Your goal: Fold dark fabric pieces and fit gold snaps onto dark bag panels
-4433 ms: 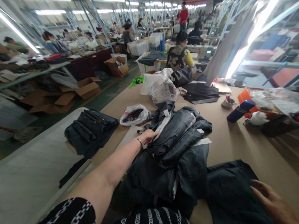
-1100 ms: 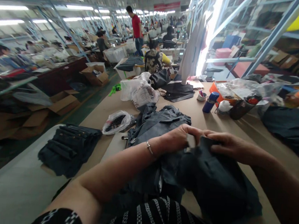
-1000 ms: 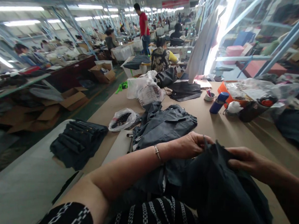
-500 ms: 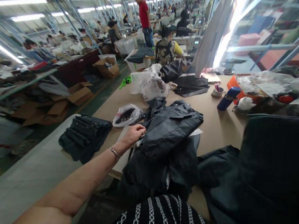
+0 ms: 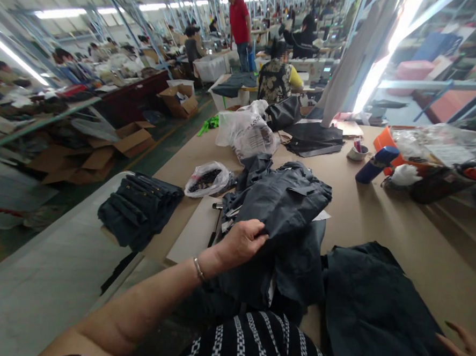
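Note:
My left hand [image 5: 240, 245], with a bracelet at the wrist, pinches the near edge of a dark grey garment [image 5: 277, 202] on top of a rumpled heap in front of me. At the right edge of the view is my right hand [image 5: 467, 350], partly cut off. Its fingers are apart, by the side of another dark garment [image 5: 379, 305] that lies flat on the table; whether they touch it is unclear. Left of the heap are a white board [image 5: 194, 234] and a clear bag [image 5: 221, 182] of small dark pieces.
A stack of folded dark garments [image 5: 139, 207] rests at the table's left edge. Further back are a white plastic bag [image 5: 252, 136], dark flat pieces [image 5: 315, 138], a small cup [image 5: 357, 151], a blue bottle [image 5: 376, 165] and an orange container [image 5: 393, 147]. People sit and stand beyond the table.
My left hand has moved right and nearer to me, from the heap's left side onto the upper garment. The raised dark garment at right has come down onto the table, and my right hand now shows.

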Available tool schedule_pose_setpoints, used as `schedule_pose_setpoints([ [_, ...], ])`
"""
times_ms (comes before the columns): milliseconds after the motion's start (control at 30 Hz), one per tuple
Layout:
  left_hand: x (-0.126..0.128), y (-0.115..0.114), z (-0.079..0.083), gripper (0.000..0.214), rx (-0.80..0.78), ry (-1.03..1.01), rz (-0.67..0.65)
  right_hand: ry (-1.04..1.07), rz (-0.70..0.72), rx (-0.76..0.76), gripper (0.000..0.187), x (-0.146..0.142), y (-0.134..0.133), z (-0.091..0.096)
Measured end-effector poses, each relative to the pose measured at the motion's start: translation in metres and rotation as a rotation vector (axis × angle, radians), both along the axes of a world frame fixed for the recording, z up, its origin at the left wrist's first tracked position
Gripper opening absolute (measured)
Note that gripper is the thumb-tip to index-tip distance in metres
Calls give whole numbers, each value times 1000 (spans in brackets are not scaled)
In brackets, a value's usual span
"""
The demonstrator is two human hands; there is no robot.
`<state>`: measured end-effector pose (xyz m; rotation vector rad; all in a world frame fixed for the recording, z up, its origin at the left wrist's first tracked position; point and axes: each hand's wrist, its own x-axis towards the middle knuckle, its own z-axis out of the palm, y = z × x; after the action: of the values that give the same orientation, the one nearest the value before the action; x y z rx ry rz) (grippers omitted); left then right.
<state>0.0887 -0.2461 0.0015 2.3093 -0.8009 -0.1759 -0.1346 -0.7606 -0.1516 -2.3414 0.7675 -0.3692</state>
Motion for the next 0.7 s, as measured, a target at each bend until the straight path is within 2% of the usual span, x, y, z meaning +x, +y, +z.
schedule_pose_setpoints([
  [33,-10,-7,3,16,21,-58,-109,45,-18,-28,34,7,8,2],
  [100,-29,-20,7,13,50,-123,-347,63,40,-74,39,33,41,23],
  [167,-41,-29,8,18,54,-166,-540,-8,252,-107,38,68,95,59],
  [233,-44,-31,5,35,1,-181,-608,-205,474,-188,33,104,156,96],
  [300,-37,-24,-2,37,-84,-174,-489,-379,678,-225,28,136,209,122],
  [367,-21,-11,-12,24,-144,-178,-210,-384,823,-196,25,162,247,130],
  [467,13,9,-32,26,-130,-154,276,-209,931,-148,31,205,282,121],
  [533,34,18,-46,44,-122,59,549,-64,914,-89,39,240,296,113],
  [600,50,21,-55,56,-181,425,684,31,843,-15,51,278,306,107],
  [667,61,21,-61,57,-243,691,672,72,763,47,64,309,312,101],
  [700,64,21,-61,52,-258,747,641,75,723,78,70,320,314,96],
])
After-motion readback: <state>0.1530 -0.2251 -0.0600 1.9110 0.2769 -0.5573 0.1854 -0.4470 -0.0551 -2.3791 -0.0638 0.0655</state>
